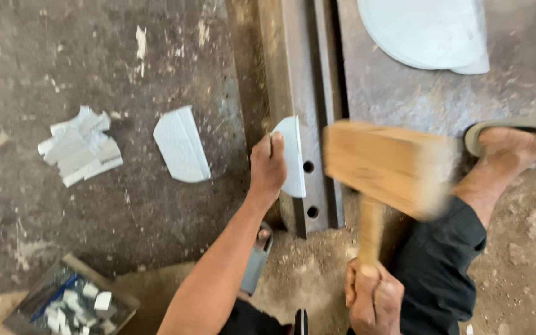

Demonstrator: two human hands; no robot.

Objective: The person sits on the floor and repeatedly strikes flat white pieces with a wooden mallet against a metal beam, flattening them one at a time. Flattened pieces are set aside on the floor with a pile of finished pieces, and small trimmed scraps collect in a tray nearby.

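A: Nearest item?

B: The right hand (373, 298), clenched around the handle of a wooden mallet (386, 166). The mallet head is motion-blurred and sits just right of the steel rail (299, 93), above the person's dark-clothed knee.

A: Left hand?

B: The left hand (267, 166) grasps a pale sheet-metal piece (293, 155) with a curved top edge, holding it upright against the left face of the rail. Fingers wrap over its upper edge; the thumb side is hidden.

A: Describe the rail.

B: A long grey steel section lying on the concrete floor (125, 236), with two round holes (308, 189) near its near end. A sandalled foot (516, 146) rests to its right; another sandal (257, 260) shows beneath the left forearm.

A: Status of the work?

B: Judged from the layout: one similar pale piece (181, 152) lies flat on the floor left of the rail, apart from it, and may be a finished or waiting blank; which one cannot be told. The held piece is in process, positioned on the rail with the mallet beside it. A large round pale sheet (426, 31) lies beyond the rail, apparently uncut stock.

A: Other items?

B: A pile of pale offcuts (82, 147) well left, and a shallow tray (69, 301) holding small scraps at lower left.
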